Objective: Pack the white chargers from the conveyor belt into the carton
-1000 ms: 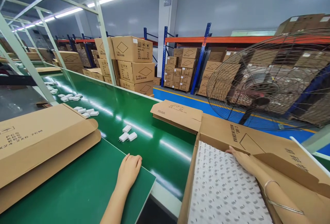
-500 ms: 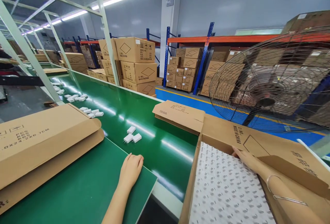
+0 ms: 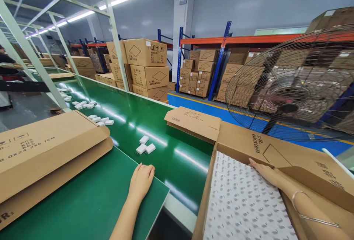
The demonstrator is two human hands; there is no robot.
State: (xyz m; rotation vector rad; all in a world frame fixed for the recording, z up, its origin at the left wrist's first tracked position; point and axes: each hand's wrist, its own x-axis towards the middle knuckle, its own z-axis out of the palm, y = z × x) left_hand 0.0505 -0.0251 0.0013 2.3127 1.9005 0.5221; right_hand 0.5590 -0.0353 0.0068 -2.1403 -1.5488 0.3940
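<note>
Head view, left hand (image 3: 142, 181) loosely curled near tabletop (image 3: 83, 195) edge, right hand (image 3: 264, 172) extended at carton (image 3: 242, 135) edge

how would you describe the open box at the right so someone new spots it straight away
Find the big wire fan at the right and look just below it for an open carton. The right hand reaches into it. What sets it apart is the white layer with small grey marks inside; the carton at the left shows no such layer.
</note>
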